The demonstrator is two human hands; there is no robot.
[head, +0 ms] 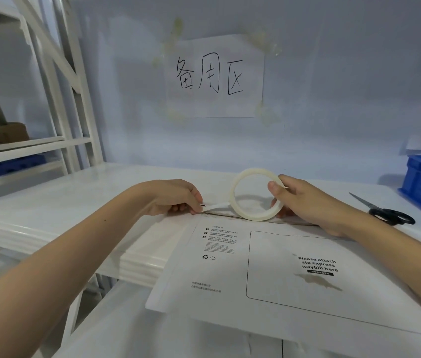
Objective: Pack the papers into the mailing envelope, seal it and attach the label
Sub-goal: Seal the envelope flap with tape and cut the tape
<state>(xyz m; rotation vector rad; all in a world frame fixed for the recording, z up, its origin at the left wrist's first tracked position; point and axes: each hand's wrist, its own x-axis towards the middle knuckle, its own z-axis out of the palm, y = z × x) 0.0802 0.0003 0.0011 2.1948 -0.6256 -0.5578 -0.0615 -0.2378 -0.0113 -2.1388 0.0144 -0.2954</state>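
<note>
Envelope (pixel 268 280) lay flat on the desk (pixel 75 202), overhanging its near edge, long axis running left to right, printed "Please attach sto express waybill here". At its far edge the left hand (pixel 176 196) pinched the tape's free end while the right hand (pixel 305 202) gripped the upright tape roll (pixel 253 193). Scissors (pixel 385 210) lay to the right; a wall sheet (pixel 214 76) read "备用区".

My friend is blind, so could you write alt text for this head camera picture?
A person's left hand pinches the free end of tape pulled from a roll of tape held by the right hand, over a white mailing envelope's top edge. Black scissors lie to the right.
</note>
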